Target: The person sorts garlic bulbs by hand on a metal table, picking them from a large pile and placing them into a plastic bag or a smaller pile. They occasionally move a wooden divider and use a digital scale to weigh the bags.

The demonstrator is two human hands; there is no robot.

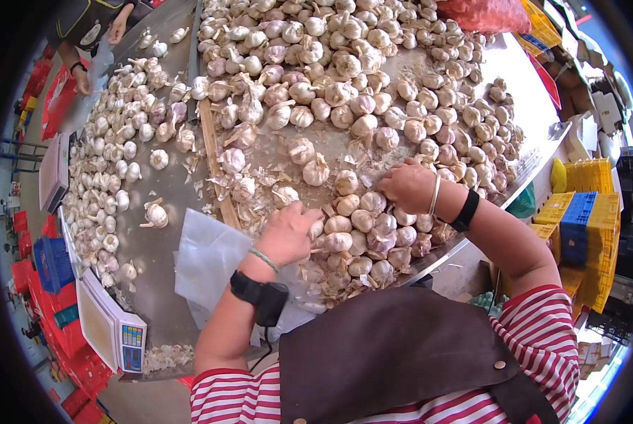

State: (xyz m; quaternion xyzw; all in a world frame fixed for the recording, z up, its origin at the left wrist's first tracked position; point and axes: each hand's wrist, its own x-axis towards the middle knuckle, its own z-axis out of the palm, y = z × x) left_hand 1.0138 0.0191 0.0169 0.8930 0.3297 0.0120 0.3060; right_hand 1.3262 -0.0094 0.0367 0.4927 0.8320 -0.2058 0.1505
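On our table [154, 279], a wooden strip [210, 138] seemingly divides garlic [362, 220]; whether left hand [286, 235] or right hand [410, 188] grips, we cannot tell.

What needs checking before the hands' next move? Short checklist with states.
1. Left hand and right hand both at the garlic bulbs: ok.
2. Firm hold on a bulb: cannot tell, fingertips partly hidden.
3. Area under left forearm free of plastic sheet: not ok, it lies there.
4. Table free of loose garlic skins: not ok, skins are scattered.
5. Co-worker's hand well apart: ok, far upper left.
6. Nearer scale's reading: cannot tell, too small.
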